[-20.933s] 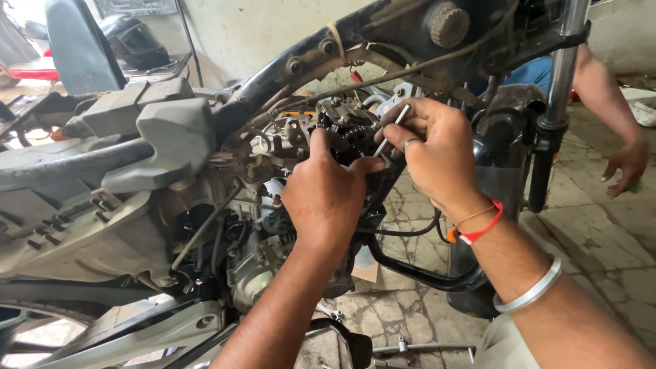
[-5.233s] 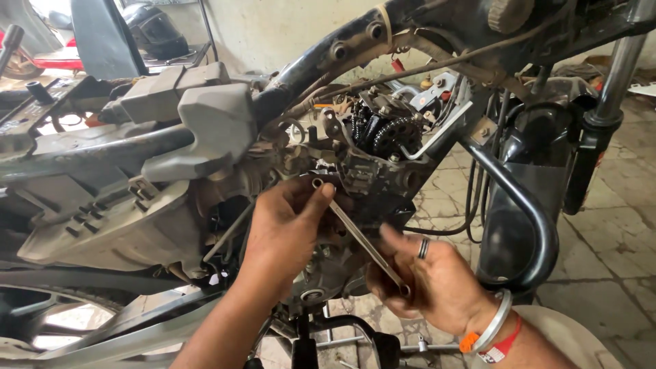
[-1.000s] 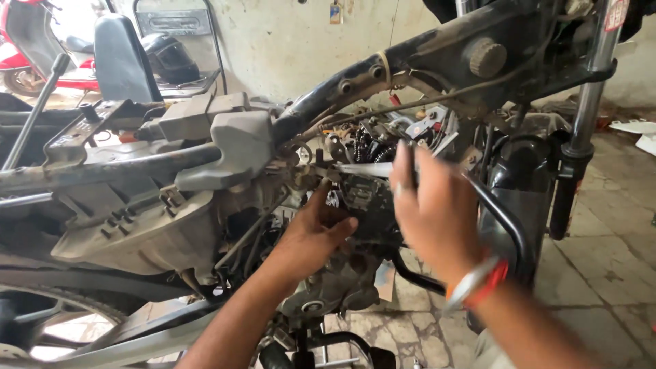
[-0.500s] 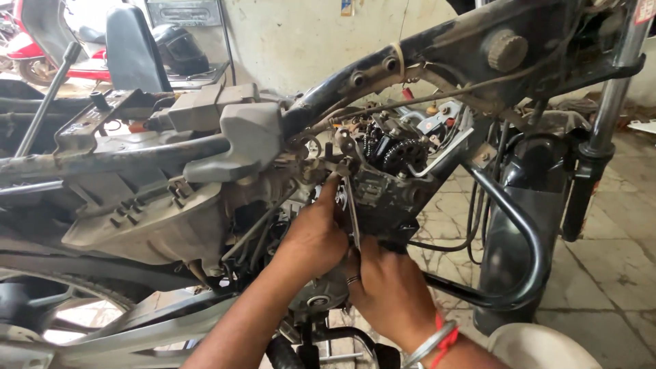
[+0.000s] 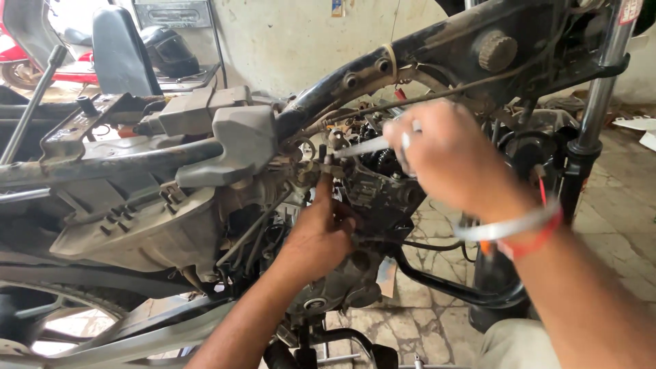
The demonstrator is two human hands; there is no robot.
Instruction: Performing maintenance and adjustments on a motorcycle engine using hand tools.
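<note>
A stripped motorcycle fills the view, with its black frame tube running up to the right and the exposed engine block in the middle. My left hand presses against the engine's side, index finger up at a small fitting. My right hand, blurred with motion, grips a slim silver wrench whose far end sits on that fitting. A metal bangle and red thread circle my right wrist.
A grey plastic airbox sits left of the engine. The front fork stands at the right, a curved black crash guard below. A chair with a dark helmet and a red scooter stand behind.
My right hand has swung up from below the engine to the level of the frame, turning the wrench from upright to nearly level. My left hand stays on the engine.
</note>
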